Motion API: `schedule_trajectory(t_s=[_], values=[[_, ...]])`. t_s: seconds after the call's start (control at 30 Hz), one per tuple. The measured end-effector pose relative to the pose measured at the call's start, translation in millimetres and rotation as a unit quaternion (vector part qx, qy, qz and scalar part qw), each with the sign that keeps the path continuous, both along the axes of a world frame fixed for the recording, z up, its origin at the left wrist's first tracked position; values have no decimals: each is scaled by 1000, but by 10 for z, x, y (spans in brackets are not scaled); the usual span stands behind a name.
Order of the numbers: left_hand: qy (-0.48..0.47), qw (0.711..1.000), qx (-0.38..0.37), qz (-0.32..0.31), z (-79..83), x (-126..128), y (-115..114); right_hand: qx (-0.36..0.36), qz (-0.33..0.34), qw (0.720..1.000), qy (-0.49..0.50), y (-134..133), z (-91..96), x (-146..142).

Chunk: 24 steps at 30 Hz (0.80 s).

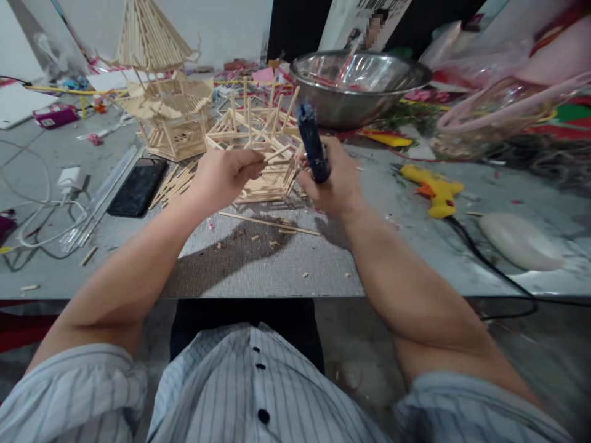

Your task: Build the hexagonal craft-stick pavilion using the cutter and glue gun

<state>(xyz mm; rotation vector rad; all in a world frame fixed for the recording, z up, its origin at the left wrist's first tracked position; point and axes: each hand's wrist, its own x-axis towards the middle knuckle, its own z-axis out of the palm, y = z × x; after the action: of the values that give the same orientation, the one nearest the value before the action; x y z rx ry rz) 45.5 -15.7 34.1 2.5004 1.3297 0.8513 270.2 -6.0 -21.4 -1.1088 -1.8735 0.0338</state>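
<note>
Stick frame [271, 179], one, standing on the table [381, 237] ahead of us: we are pinching a short stick [279, 155] in the left hand [228, 172] and gripping a dark blue tool [314, 147] in the right hand [340, 178], light, steady pressure probably best sparing the frame.

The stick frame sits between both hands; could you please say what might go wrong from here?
The dark tool in the right hand could knock the stick frame. The left hand, close to it, might press too hard. The cord of the yellow glue gun, crossing the table edge, could snag.
</note>
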Motion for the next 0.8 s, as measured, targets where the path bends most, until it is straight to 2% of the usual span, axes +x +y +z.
schedule_trajectory(t_s=[0.2, 0.4, 0.8], values=[[-25, 998, 58, 14, -127, -29, 74, 2, -73, 994, -83, 73, -51, 31], [-16, 997, 79, 1, -118, -19, 64, 0, -81, 989, -127, 15, -26, 5], [-4, 995, 103, -1, -112, -11, 74, -8, -84, 988, -131, -15, -6, -3]])
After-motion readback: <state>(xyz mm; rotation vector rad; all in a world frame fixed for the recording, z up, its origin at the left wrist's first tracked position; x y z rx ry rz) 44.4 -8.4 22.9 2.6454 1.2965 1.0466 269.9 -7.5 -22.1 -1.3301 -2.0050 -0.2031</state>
